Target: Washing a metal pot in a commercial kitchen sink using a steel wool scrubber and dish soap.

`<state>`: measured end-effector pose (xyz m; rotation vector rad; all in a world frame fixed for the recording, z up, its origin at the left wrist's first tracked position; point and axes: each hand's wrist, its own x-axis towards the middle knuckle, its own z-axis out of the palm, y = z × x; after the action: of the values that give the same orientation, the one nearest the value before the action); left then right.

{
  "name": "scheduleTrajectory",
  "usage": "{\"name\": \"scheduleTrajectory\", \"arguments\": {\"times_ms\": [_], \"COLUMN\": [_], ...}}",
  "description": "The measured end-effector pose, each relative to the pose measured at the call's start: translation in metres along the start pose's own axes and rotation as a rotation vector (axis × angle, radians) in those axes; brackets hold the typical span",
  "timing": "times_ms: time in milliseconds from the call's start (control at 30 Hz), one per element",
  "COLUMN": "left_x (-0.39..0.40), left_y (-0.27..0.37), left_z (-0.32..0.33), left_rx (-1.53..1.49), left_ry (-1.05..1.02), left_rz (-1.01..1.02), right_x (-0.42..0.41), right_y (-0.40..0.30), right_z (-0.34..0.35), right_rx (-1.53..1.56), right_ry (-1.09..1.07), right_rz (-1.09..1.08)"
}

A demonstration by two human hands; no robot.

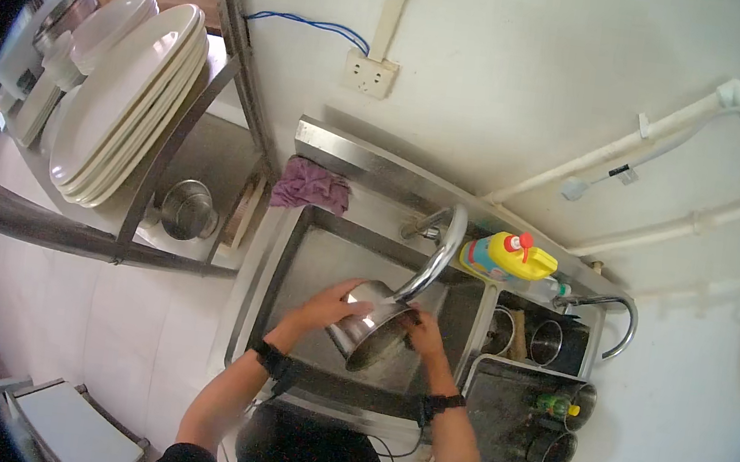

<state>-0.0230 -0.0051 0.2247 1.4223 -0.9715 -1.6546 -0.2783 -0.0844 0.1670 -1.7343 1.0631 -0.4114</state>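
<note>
A stainless steel pot or bowl (358, 323) is tilted over the left sink basin (311, 258), its open mouth facing down to the right. My left hand (329, 306) grips its upper left side, thumb laid on the metal. At its right rim is my right hand (423, 331), some fingers hidden by the vessel. The curved chrome faucet (443, 254) ends just above the vessel; whether water runs cannot be told. A crumpled purple cloth (312, 186) lies on the sink's back left corner.
A yellow detergent jug (509, 255) stands behind the basin. To the right are a second faucet (625, 325), metal containers (547, 341) and a dark tray (500, 413) with a green bottle (553, 406). Oval white plates (129, 104) are stacked on the left rack.
</note>
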Motion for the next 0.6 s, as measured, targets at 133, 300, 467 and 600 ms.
{"name": "scheduleTrajectory", "arguments": {"times_ms": [133,300,467,600], "left_x": [-0.012,-0.015,0.0,0.005], "left_y": [-0.012,0.018,0.012,0.005], "left_z": [0.008,0.023,0.032,0.033], "left_rx": [0.024,0.105,0.125,0.154], "left_ry": [0.128,0.38,0.553,0.576], "left_rz": [0.339,0.084,0.225,0.265], "right_x": [-0.001,-0.006,-0.009,-0.015], "right_y": [0.008,-0.025,-0.043,-0.03], "right_z": [0.001,-0.002,-0.008,-0.018], "right_rx": [-0.166,-0.215,-0.409,-0.473], "right_ry": [0.1,0.119,0.212,0.227], "right_rz": [-0.119,-0.168,-0.19,-0.218]}}
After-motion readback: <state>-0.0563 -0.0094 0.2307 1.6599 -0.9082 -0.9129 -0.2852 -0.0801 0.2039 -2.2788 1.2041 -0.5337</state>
